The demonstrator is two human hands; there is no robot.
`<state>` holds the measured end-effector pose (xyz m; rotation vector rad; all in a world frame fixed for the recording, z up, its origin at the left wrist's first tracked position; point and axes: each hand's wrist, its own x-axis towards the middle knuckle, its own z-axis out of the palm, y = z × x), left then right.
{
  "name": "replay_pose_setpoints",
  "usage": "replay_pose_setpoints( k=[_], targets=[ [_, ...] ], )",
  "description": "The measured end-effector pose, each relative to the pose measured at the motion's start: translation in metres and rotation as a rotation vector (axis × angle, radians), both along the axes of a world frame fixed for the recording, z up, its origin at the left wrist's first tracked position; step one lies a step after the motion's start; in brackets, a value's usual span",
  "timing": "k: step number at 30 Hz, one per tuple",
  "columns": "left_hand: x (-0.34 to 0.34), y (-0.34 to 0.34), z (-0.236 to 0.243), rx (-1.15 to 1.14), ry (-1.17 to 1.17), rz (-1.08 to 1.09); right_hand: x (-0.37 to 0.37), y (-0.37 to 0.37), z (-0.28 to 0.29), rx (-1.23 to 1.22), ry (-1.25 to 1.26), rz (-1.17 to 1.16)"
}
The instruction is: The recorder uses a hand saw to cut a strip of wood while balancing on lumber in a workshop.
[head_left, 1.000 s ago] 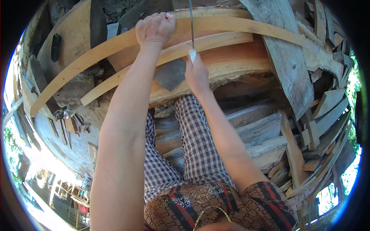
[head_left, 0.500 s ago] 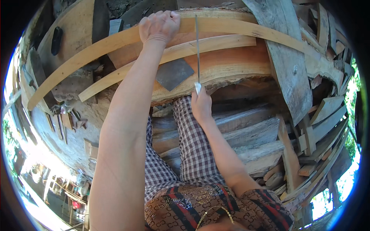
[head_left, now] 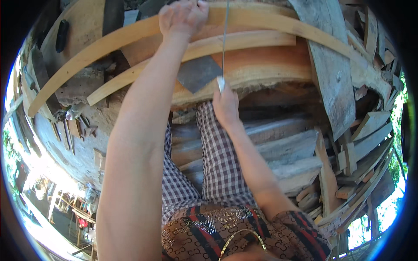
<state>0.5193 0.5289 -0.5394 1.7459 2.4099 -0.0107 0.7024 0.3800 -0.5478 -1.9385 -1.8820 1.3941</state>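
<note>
A long, pale wooden strip crosses the top of the view and curves down to the left. My left hand is closed over it, left of the saw. In my right hand is the white handle of a hand saw, whose thin blade shows edge-on and runs away from me across the strip. The far end of the blade passes out of the top of the picture. Just nearer than the strip lies a second, shorter wooden strip, with the blade passing over it. A dark grey flat piece rests by my left forearm.
A thick reddish-brown slab with a rough edge lies beneath the strips. To the right a weathered grey board slants over it. Scrap wood is piled further right, and several small tools lie at the left.
My right hand has pushed the saw a little away from me. The left hand stays on the strip, while the whole view has shifted slightly.
</note>
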Motion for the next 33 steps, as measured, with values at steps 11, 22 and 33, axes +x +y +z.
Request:
replay_pose_setpoints(
  k=[11, 22, 33],
  targets=[
    [-0.001, 0.002, -0.003, 0.016, 0.027, 0.019, 0.005, -0.006, 0.003, -0.056, -0.017, 0.018],
    [-0.001, 0.004, -0.001, 0.002, 0.008, 0.044, -0.003, -0.004, 0.009, -0.135, 0.024, -0.051],
    [0.0, 0.003, 0.0, 0.092, 0.024, -0.003, -0.01, 0.012, 0.005, 0.042, -0.014, -0.094]
  ],
)
